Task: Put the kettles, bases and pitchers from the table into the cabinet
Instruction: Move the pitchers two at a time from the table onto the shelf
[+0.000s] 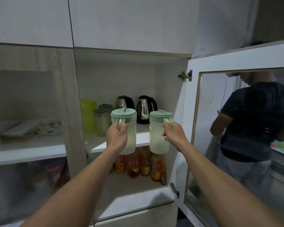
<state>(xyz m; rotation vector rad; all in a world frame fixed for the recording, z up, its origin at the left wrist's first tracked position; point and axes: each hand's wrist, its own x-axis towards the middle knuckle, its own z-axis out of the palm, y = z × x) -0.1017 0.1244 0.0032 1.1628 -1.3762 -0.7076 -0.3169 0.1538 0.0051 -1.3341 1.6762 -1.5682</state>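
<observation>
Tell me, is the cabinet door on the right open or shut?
Open. The glass-paned door stands swung outward on its hinge, leaving the shelf and two kettles exposed.

Two kettles [124, 102] [146, 108]; two pale-lidded pitchers [123, 113] [156, 140]; two dark-lidded pitchers [100, 123] [105, 106]; one yellow container [88, 115]; two hands [116, 136] [174, 133].

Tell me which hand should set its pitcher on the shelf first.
Probably right. The right hand holds the right pitcher before bare shelf ahead of a kettle; the left hand holds the left pitcher facing stored pitchers standing nearer the front.
</observation>
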